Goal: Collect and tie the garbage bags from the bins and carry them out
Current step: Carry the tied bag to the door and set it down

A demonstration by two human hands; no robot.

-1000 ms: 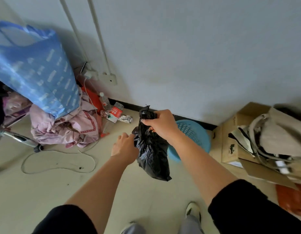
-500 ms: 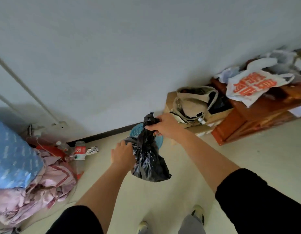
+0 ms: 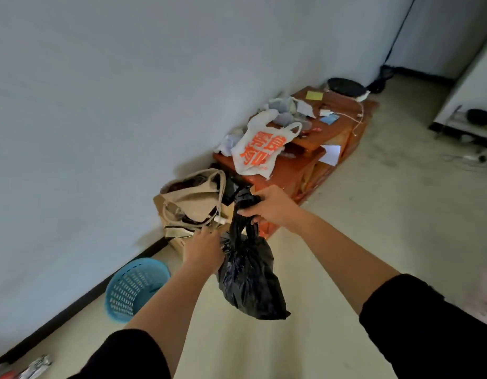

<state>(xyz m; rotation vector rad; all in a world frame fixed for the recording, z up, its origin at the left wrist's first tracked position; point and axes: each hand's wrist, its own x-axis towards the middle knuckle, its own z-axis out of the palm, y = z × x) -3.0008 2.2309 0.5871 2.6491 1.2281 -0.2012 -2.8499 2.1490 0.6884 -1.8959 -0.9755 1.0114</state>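
- Black plastic: the black garbage bag (image 3: 250, 280) hangs in the air in front of the person, clear of the floor (image 3: 373, 214). Its bulk is below both hands and its neck is drawn up into a twisted rope.
- Right hand (image 3: 272, 206): the fingers are curled tight round the top of that neck, and a short tuft of plastic stands out above the fist. This hand carries the weight.
- Left hand (image 3: 204, 250): it is lower, just beside the bag where the neck meets the bulk and the plastic bunches. Its fingertips are hidden behind the plastic, so whether they pinch the bunch or only touch it cannot be told.
- Blue bin (image 3: 135, 285): a perforated plastic basket on the floor against the wall, below and left of the bag and well apart from it. No liner is visible in it.
- Step in hand, as judged: the bag is out of the bin and its neck is being closed. No finished knot is evident.
- The next move calls for the right hand to hold tension on the neck while the left forms a loop and passes the free end through. The knot is then pulled tight before the bag is carried out.
- Beyond the hands, along the wall: a canvas tote bag (image 3: 193, 201) and a white carrier bag (image 3: 261, 149) with orange print.
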